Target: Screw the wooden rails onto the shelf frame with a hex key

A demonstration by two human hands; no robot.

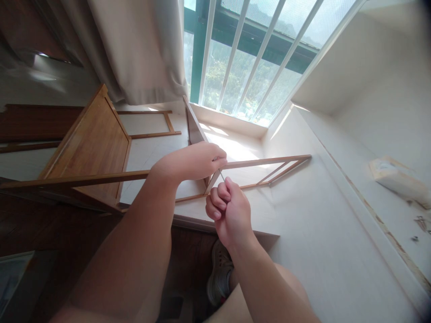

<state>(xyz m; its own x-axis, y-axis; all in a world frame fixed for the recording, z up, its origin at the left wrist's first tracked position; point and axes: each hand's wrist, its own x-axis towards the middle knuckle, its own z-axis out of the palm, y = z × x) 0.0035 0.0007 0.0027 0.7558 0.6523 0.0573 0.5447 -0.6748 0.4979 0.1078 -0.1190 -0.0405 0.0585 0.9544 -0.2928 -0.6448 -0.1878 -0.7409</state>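
Observation:
My left hand is closed over the long wooden rail of a wooden furniture frame, right at the joint where a flat upright panel meets it. My right hand is a fist just below that joint, gripping a thin metal tool whose tip points up into the joint. The frame's short rungs run off to the right. The tool's handle is hidden inside my fist.
A wooden board panel leans at left, with another ladder-like frame part behind it. Barred window and curtain ahead. A paper packet and small screws lie on the right ledge. My shoe rests below.

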